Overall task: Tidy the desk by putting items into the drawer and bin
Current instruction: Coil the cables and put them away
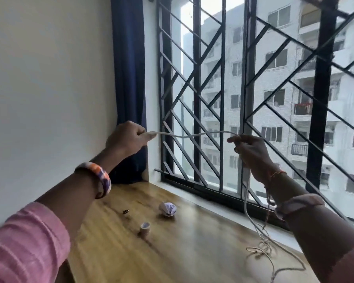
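Fingers of the left hand (129, 137) and the right hand (251, 149) are clamped on a white cable (194, 134), stretched between them above the tabletop (192, 242). Its tail hangs from the right hand and coils on the wood, well apart from a crumpled paper ball (167, 208) and a small tape roll (145, 228).

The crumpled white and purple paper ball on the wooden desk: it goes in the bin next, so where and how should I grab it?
Pinch the crumpled white and purple paper ball across its rounded middle, coming straight down from above. It sits alone on the wooden desk, apart from the small cardboard roll, so its top and sides look open.
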{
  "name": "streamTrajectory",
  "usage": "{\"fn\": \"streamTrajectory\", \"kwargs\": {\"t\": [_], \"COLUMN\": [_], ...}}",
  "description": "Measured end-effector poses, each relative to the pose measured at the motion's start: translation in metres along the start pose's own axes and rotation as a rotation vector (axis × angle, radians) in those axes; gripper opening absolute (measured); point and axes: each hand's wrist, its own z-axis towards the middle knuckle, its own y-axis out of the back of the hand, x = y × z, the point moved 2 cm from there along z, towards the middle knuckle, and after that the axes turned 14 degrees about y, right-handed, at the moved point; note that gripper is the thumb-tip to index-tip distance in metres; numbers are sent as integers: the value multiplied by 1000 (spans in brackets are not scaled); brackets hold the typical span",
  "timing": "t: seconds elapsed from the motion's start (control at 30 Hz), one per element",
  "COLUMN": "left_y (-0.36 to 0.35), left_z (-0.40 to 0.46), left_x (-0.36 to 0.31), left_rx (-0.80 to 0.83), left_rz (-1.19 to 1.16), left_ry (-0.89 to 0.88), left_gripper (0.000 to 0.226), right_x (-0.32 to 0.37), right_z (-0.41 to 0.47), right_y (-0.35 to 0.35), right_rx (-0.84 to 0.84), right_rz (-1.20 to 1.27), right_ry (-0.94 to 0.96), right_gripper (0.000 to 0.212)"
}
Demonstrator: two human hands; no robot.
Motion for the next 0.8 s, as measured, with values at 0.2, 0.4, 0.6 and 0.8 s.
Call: {"fn": "streamTrajectory", "kwargs": {"t": [0.2, 0.4, 0.6, 0.8], "left_y": [13, 17, 48, 71], "left_z": [35, 80, 142, 189], "left_x": [41, 72, 116, 178], "left_rx": [703, 829, 371, -7], "left_rz": [-549, -1608, -2201, -2073], "left_ry": [93, 330, 514, 504], "left_gripper": [31, 28, 40, 49], "right_x": [-2, 11, 36, 66], "right_z": [17, 31, 24, 10], "right_y": [-17, -84, -196, -269], "right_rx": [13, 146, 429, 373], "right_rz": [-97, -361, -989, -1165], "right_ry": [79, 223, 595, 1004], "right_gripper": [18, 20, 24, 24]}}
